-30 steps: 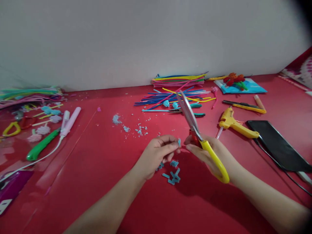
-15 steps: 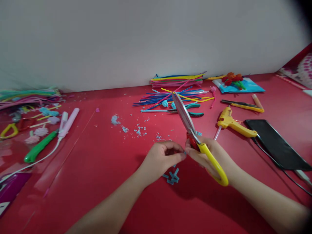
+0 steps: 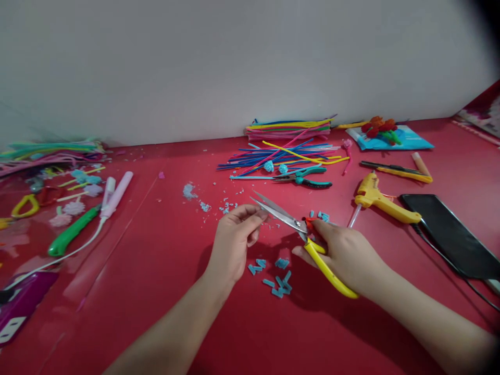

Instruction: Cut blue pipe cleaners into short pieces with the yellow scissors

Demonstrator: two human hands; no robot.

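Observation:
My right hand (image 3: 346, 250) grips a pair of scissors (image 3: 331, 273) with yellow and red handles. The blades point left and stand slightly apart, their tips beside the fingers of my left hand (image 3: 236, 234). Those left fingers are pinched together; whatever is between them is too small or hidden to make out. Short light-blue strips (image 3: 279, 286) lie on the red table below the scissors, with another small cluster of blue pieces (image 3: 282, 263) just above them. More blue bits (image 3: 323, 215) sit partly behind my right hand. Blue fluff (image 3: 189, 191) and crumbs are scattered beyond my left hand.
Pipe cleaners (image 3: 289, 156) and pliers (image 3: 308, 178) lie toward the wall. On the right are a yellow glue gun (image 3: 383, 203), a utility knife (image 3: 402, 171) and a black phone (image 3: 449, 234). A green-handled tool (image 3: 72, 234) and a pink corded tool (image 3: 117, 195) lie left.
My hands have moved apart. The scissors have swung from pointing upward to pointing left, toward my left hand, which has shifted left and away from me. The view has turned slightly left.

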